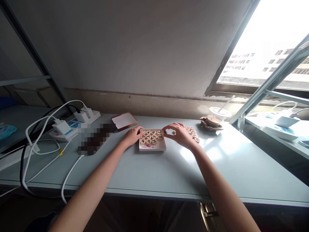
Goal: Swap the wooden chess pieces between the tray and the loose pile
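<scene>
On the desk in front of me sits a shallow white box (152,149) partly filled with round Chinese chess pieces (148,136) in rows, black characters facing up. My left hand (132,136) grips the box at its left side, fingers bent around the far corner. At the box's right edge, my right hand (180,133) pinches a single Chinese chess piece (165,132) between thumb and fingertips. More loose pieces (192,132) lie together just past my right hand, some hidden behind it. Along the box's near side, a strip of its floor with pinkish-red print shows.
The upturned box lid (124,121) rests behind my left hand. At left lie a blurred dark device (95,141) with a cable and a power strip (70,127) with chargers. Back right, a lidded cup with a straw (218,112) stands by a brown ornament (211,123).
</scene>
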The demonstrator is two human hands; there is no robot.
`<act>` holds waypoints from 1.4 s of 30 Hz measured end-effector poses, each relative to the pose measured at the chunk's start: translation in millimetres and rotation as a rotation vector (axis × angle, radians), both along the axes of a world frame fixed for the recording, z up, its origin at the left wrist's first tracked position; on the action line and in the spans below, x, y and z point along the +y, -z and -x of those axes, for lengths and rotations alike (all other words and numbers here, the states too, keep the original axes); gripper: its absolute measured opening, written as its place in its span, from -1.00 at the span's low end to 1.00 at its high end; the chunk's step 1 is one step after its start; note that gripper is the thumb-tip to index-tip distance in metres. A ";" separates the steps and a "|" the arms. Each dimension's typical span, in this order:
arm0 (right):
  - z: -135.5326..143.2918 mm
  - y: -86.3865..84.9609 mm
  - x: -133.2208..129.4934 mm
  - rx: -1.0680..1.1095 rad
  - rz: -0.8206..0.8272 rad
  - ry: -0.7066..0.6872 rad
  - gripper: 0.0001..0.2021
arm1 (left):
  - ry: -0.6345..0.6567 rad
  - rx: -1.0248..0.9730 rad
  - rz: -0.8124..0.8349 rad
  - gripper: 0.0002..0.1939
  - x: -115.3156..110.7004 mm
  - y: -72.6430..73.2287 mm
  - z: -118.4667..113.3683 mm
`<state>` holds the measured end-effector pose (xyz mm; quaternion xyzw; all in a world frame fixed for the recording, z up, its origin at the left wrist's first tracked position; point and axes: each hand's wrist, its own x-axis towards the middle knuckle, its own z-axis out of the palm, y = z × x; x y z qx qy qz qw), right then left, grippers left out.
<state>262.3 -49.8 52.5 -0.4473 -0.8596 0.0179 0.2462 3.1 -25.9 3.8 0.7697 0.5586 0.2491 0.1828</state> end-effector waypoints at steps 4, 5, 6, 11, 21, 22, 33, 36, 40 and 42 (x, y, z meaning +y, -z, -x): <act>5.5 -2.9 -8.3 -0.060 0.162 -0.152 -0.81 | 0.004 0.005 -0.013 -0.66 -0.2 -0.3 -0.5; 6.4 -2.2 -9.1 -0.077 0.175 -0.151 -0.81 | 0.005 0.008 -0.013 -0.66 -0.4 -0.6 -0.7; 7.2 -1.5 -9.6 -0.091 0.176 -0.140 -0.81 | 0.004 0.012 -0.012 -0.66 -0.6 -0.8 -0.8; 10.1 1.1 -10.3 -0.149 0.138 -0.102 -0.83 | -0.002 0.027 -0.005 -0.66 -0.2 -0.7 -0.6; 13.3 0.1 -12.0 -0.174 0.064 -0.150 -0.89 | -0.002 0.034 -0.014 -0.65 -0.8 -1.2 -0.9; 13.7 0.1 -12.1 -0.173 0.056 -0.158 -0.91 | 0.000 0.033 -0.017 -0.65 -0.8 -1.2 -1.0; 18.4 3.6 -15.5 -0.198 -0.001 -0.138 -0.85 | -0.008 0.022 0.003 -0.68 -1.1 -1.5 -1.4; 20.9 6.7 -15.7 -0.187 0.007 -0.141 -0.87 | -0.005 0.020 -0.016 -0.68 -0.7 -0.9 -1.6; 19.5 7.5 -13.0 -0.161 0.037 -0.148 -0.91 | 0.002 0.024 -0.010 -0.68 -1.3 -2.0 -1.6; 14.8 8.6 -8.3 -0.133 0.035 -0.103 -0.87 | 0.001 0.030 -0.002 -0.68 -1.9 -2.9 -1.5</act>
